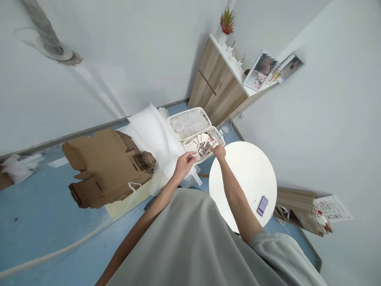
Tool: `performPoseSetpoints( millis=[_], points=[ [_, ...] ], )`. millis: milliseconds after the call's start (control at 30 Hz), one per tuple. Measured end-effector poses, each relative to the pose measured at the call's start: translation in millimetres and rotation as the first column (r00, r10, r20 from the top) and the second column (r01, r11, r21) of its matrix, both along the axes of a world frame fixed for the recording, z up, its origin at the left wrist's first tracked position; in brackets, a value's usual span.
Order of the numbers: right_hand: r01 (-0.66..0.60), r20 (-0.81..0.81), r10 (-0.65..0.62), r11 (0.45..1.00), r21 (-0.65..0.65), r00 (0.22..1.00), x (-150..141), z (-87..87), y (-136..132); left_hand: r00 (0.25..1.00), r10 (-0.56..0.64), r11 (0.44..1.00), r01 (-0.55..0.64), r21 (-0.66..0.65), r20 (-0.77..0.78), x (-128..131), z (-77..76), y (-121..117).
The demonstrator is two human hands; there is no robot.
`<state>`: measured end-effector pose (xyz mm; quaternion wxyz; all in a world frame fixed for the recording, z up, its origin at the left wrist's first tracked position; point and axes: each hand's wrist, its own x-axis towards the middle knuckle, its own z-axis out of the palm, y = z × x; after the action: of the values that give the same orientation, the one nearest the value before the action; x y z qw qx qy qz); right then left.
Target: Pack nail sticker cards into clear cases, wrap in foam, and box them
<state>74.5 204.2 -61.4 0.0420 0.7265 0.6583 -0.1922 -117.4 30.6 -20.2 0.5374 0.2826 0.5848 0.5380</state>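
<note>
My right hand (219, 152) is closed on a small printed card or packet (211, 140) with red and brown marks, above the near white basket (220, 136). In that basket lie several more small printed pieces (204, 137), mostly white with dark patterns. At its near left edge, my left hand (183, 163) has thumb and fingers brought together. A pale bit shows by its fingertips, too small to name. Just beyond stands a second white basket (203, 113) with clear plastic bags (186, 123) inside.
A round white table (241, 171) with a phone (262, 206) stands at my right. Flattened cardboard (104, 163) and white foam sheeting (151, 131) lie at left. A wooden cabinet (220, 79) rises behind the baskets. A pale hose (65, 248) and cables (230, 131) cross the floor.
</note>
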Motion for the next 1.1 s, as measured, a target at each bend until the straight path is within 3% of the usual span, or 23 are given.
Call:
performPoseSetpoints(
  millis=[100,200,267,400,500,633,733,833,967,1033,1100],
  points=[
    [0.060,-0.220,-0.067,0.997,-0.038,0.973,24,26.2,-18,0.995,-0.048,0.998,0.050,-0.024,0.086,16,-6.0,-3],
    [0.044,-0.517,-0.054,0.999,-0.031,0.854,53,63.8,-49,0.975,-0.089,0.991,0.106,-0.076,0.203,37,-5.8,-5],
    [-0.002,-0.633,-0.017,1.000,-0.029,0.774,73,95.8,-75,0.944,-0.151,0.980,0.183,-0.084,0.293,54,-1.0,-6],
    [-0.069,-0.661,0.021,0.997,-0.047,0.750,106,159.0,-131,0.840,-0.360,0.921,0.389,0.012,0.405,86,14.7,-10],
    [-0.034,-0.640,-0.004,0.998,-0.047,0.768,124,187.3,-167,0.808,-0.473,0.876,0.473,0.092,0.352,106,25.6,-14],
    [0.094,-0.650,-0.048,0.995,0.036,0.759,138,196.4,-194,0.801,-0.546,0.838,0.525,0.148,0.246,121,38.9,-19],
    [0.131,-0.697,-0.044,0.989,0.072,0.716,143,196.2,-196,0.772,-0.598,0.801,0.568,0.187,0.216,126,50.3,-21],
    [0.098,-0.736,0.015,0.989,0.110,0.677,146,200.6,-181,0.766,-0.605,0.796,0.570,0.205,0.217,133,60.5,-20],
    [-0.002,-0.741,0.110,0.989,0.145,0.663,150,213.5,-147,0.801,-0.558,0.828,0.523,0.201,0.216,143,68.8,-12],
    [-0.057,-0.745,0.144,0.988,0.141,0.652,150,220.2,-130,0.790,-0.542,0.840,0.500,0.210,0.288,144,71.8,-5],
    [-0.103,-0.765,0.163,0.987,0.127,0.623,147,225.3,-116,0.727,-0.538,0.842,0.488,0.230,0.428,142,74.6,1]
  ],
)
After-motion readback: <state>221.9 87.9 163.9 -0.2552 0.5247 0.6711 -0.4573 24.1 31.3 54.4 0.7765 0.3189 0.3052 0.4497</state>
